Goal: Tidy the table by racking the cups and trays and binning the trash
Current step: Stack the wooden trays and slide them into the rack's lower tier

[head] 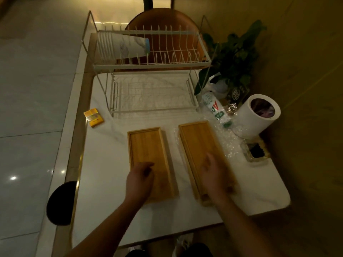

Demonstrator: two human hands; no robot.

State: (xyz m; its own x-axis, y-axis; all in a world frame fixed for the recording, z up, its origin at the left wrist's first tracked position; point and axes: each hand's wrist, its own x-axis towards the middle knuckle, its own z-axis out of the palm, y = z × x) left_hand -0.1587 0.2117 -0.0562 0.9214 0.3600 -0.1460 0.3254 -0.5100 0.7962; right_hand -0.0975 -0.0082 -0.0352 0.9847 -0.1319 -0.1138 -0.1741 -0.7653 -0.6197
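Two wooden trays lie side by side on the white table (104, 164): the left tray (148, 145) and the right tray (198, 138). My left hand (140, 179) hovers over the near end of the left tray with fingers loosely curled, holding nothing. Over the near end of the right tray my right hand (213, 177) is spread open and blurred. A white paper cup (128, 46) lies on its side in the top tier of the white wire dish rack (152, 65). A white trash bin (258, 115) stands at the right, with clear plastic wrap (232, 138) and a printed wrapper (215, 108) beside it.
A yellow packet (93, 117) lies left of the rack. At the back right stands a potted plant (233, 56), and an ashtray (256, 151) sits near the right edge. A chair (163, 17) is behind the rack. A dark stool (61, 203) is at the left.
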